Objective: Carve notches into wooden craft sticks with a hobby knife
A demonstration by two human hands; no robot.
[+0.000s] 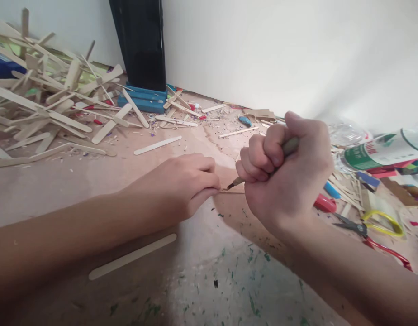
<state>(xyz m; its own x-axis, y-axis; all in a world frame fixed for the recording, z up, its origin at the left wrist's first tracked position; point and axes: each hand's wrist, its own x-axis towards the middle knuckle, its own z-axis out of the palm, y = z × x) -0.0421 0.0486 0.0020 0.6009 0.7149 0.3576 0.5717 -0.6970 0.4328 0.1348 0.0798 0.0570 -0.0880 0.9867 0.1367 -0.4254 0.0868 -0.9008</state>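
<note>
My right hand (pixel 283 174) is closed in a fist round the handle of a craft knife (pixel 236 182); the blade tip points left and down at the work surface. My left hand (pixel 182 183) lies on the board with its fingers pinched together, holding down a thin wooden stick (pixel 233 191) right at the knife tip. Most of the stick is hidden under my fingers and the knife.
A big heap of wooden craft sticks (pixel 46 104) lies at the left. One loose stick (pixel 132 256) rests near my left forearm. Red-handled scissors (pixel 361 228), a plastic bottle (pixel 382 151) and scraps crowd the right. A dark post on blue blocks (pixel 143 97) stands behind.
</note>
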